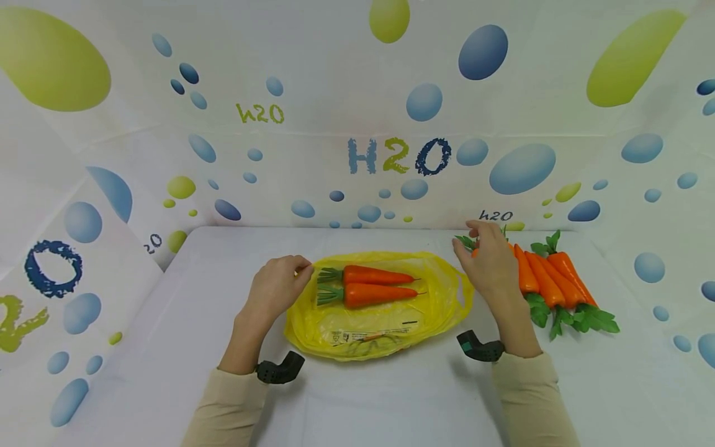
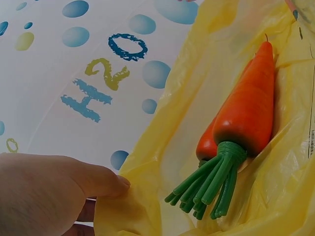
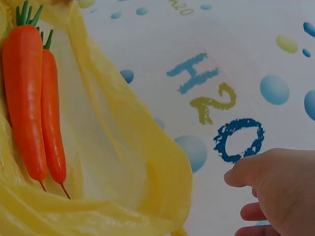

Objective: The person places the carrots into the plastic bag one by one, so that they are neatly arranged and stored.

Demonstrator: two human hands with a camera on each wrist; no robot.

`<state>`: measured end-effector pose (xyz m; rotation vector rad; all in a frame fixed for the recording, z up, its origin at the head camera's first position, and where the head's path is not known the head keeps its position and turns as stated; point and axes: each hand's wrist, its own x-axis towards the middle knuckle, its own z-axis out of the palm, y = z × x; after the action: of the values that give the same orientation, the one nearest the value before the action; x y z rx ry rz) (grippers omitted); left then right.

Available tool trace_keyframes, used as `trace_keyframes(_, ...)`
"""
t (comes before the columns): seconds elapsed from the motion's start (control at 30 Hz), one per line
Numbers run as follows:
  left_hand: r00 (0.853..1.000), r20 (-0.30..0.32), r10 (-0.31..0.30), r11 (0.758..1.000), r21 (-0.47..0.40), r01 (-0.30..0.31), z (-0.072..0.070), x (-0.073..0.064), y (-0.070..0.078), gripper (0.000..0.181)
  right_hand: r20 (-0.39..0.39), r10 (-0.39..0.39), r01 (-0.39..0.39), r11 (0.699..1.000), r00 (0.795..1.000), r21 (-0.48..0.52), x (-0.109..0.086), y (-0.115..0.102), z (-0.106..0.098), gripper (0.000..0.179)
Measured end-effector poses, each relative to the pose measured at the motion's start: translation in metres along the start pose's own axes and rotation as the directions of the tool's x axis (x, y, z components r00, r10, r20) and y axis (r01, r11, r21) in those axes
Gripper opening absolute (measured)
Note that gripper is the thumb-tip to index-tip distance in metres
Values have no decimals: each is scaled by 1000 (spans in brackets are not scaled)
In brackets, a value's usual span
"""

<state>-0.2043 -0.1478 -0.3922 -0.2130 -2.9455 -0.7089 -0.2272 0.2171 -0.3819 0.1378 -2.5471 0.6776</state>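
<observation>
A yellow plastic bag point(image 1: 326, 323) lies spread on the table with two orange carrots side by side on it. The nearer carrot point(image 1: 377, 295) and the farther carrot point(image 1: 374, 274) have green stem stubs pointing left. At the bag's left edge my left hand point(image 1: 276, 288) pinches the plastic between thumb and fingers. The left wrist view shows its thumb point(image 2: 106, 182) on top of the yellow film. My right hand point(image 1: 491, 264) holds nothing, fingers loosely bent and apart, just past the bag's right end. It overlaps part of a group of carrots point(image 1: 550, 282) in the head view.
Several carrots with leafy green tops point(image 1: 594, 318) lie together on the right of the white-covered table point(image 1: 380, 397). Behind the table rises a white backdrop point(image 1: 324, 149) with blue and green ovals and H2O lettering. Each wrist carries a black camera point(image 1: 280, 369).
</observation>
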Motion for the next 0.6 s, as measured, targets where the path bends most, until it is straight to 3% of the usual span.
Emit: trace_keyframes(0.6, 999, -17, -33, 999, -24, 33, -2, 1, -1, 27, 99, 121, -119, 992, 988, -31, -1, 22, 2, 45)
